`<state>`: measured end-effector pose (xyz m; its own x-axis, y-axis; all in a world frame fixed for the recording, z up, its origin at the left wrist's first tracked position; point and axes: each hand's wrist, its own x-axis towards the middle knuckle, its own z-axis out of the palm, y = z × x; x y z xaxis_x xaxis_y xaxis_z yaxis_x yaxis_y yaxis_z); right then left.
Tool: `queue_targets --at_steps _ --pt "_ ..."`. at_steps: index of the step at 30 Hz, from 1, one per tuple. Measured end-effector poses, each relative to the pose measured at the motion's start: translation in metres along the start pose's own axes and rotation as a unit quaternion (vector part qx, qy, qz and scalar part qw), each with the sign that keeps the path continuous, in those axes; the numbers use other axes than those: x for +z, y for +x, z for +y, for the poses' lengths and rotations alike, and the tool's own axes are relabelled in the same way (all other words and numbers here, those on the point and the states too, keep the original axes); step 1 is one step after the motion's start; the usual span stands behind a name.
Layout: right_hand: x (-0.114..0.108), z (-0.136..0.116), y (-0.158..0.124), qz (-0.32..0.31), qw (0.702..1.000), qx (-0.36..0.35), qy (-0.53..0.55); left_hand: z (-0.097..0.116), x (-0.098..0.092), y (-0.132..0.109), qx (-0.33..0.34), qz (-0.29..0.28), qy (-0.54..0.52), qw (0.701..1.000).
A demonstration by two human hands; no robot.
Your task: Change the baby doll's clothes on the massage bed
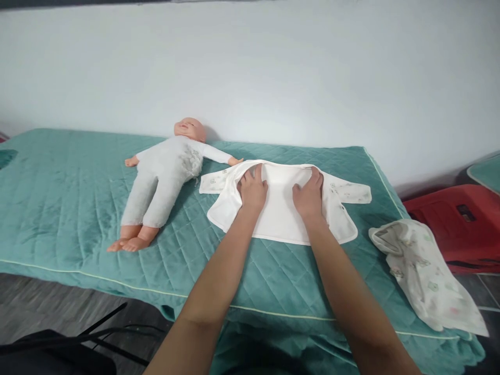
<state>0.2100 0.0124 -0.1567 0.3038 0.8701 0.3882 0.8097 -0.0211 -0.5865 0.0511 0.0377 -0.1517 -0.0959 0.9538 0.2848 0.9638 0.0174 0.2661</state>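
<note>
A small white baby shirt (279, 208) with printed sleeves lies spread on the green quilted cover, its front opened to both sides and its plain inside facing up. My left hand (253, 188) rests on the left front panel near the shoulder, fingers spread and thumb apart. Toward the right shoulder, my right hand (310, 197) presses on the shirt with its fingers stretched out and thumb apart; some fingertips are hidden by the fabric edge. To the left, a baby doll (166, 166) in a white cloth body lies on its back, one hand close to the shirt's left sleeve.
The green quilted cover (70, 208) drapes over the bed's front edge. A folded white printed garment (429, 276) lies at the right corner. Beyond that corner is a red case (457, 221). A white wall (250, 73) runs behind; black thin bars (105, 317) stand at lower left.
</note>
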Motion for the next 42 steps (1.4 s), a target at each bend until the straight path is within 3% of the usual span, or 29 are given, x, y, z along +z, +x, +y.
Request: queue_targets --at_steps 6,12,19,23,35,42 --pt "0.000 -0.002 -0.001 -0.021 1.000 0.004 0.009 -0.003 0.005 0.003 0.019 0.001 -0.033 0.999" --pt "0.005 0.001 0.000 -0.056 0.998 -0.012 -0.014 -0.004 0.012 -0.001 0.118 -0.053 -0.034 0.991" --pt "0.010 0.001 -0.004 -0.143 0.972 -0.180 -0.038 0.004 0.008 -0.017 0.174 -0.092 0.002 0.980" --pt "0.011 -0.001 -0.006 -0.192 0.954 -0.222 -0.064 0.005 0.007 -0.020 0.201 -0.106 0.004 0.974" --pt "0.011 -0.007 -0.014 -0.205 0.948 -0.179 -0.166 0.005 0.005 -0.023 0.195 -0.128 0.009 0.972" --pt "0.008 -0.009 -0.024 -0.204 0.949 -0.157 -0.185 0.004 0.000 -0.037 0.182 -0.121 0.009 0.976"
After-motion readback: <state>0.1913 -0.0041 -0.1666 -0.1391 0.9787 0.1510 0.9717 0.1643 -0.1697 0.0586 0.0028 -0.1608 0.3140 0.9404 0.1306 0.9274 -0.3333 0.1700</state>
